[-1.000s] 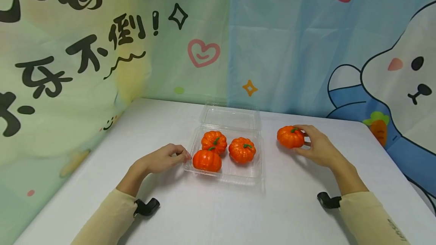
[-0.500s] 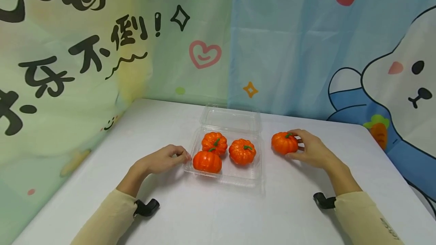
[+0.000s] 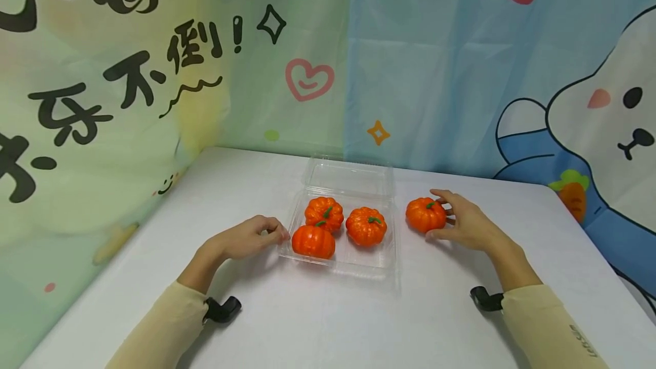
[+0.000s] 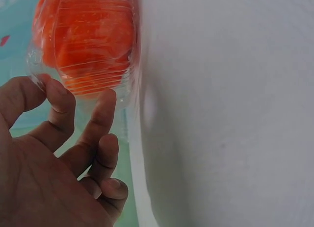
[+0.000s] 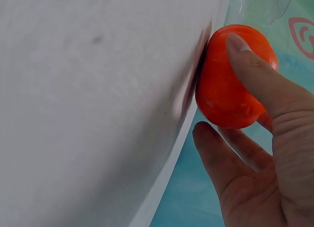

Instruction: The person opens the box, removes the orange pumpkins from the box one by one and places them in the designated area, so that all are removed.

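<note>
A clear plastic clamshell container [image 3: 361,258] lies with its lid laid back, holding three small orange toy pumpkins [image 3: 366,226] with green stems. My left hand [image 3: 254,238] pinches the container's left front rim between thumb and index finger; the left wrist view shows the pinch on the plastic edge [image 4: 37,70]. To the right of the container, another orange pumpkin [image 3: 426,214] rests on the table. My right hand [image 3: 467,225] is spread around its right side, index fingertip above it and thumb along its near side. In the right wrist view, the thumb overlaps this pumpkin [image 5: 230,89].
The table [image 3: 307,323] has a white cover. The container's transparent lid [image 3: 350,178] reaches back close to the printed curtain [image 3: 435,73] behind the table. A black wrist camera mount [image 3: 222,309] sits at each cuff.
My right hand has brought the pumpkin left and down onto the table, and its index finger and thumb have spread slightly apart. My left hand has stayed on the container rim.
</note>
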### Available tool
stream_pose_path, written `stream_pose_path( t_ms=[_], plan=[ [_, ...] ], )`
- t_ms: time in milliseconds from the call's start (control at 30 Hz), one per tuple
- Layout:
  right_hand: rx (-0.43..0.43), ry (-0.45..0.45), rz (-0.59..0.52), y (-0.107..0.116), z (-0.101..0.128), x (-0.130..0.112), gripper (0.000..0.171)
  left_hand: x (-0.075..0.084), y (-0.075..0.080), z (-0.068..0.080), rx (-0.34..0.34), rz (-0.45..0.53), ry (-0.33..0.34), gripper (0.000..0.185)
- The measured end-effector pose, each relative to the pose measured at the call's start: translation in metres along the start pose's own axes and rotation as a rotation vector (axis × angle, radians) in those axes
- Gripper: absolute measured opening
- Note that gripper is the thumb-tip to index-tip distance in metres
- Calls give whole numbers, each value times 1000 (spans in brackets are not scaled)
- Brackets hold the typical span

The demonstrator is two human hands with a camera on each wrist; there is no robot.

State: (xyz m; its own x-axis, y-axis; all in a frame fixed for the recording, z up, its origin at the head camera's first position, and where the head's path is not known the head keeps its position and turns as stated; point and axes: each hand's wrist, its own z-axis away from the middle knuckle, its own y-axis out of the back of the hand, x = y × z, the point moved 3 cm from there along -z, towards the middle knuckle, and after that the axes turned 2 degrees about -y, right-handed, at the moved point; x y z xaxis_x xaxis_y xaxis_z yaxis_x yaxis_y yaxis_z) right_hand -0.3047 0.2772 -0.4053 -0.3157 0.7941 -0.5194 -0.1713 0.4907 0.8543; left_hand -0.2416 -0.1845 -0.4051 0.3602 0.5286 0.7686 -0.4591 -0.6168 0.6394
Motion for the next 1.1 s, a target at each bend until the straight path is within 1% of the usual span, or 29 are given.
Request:
stream_pose_path(
  t_ms=[133,233,500,700,933,1100],
  plan=[
    [-14,-14,-6,-1,0,-1,103,0,0,0,-5,1,3,26],
    [-7,-10,-15,1,1,-3,103,-1,-1,-1,-5,-4,6,27],
    [1,-15,2,9,1,-17,98,2,0,0,-9,-1,4,27],
    [32,48,16,8,2,-25,92,1,0,0,-10,-12,7,27],
    [112,111,39,11,2,-37,78,1,0,-1,-18,-12,-5,26],
    [130,158,33,8,0,-48,72,1,1,-1,-16,-12,-10,26]
  ],
)
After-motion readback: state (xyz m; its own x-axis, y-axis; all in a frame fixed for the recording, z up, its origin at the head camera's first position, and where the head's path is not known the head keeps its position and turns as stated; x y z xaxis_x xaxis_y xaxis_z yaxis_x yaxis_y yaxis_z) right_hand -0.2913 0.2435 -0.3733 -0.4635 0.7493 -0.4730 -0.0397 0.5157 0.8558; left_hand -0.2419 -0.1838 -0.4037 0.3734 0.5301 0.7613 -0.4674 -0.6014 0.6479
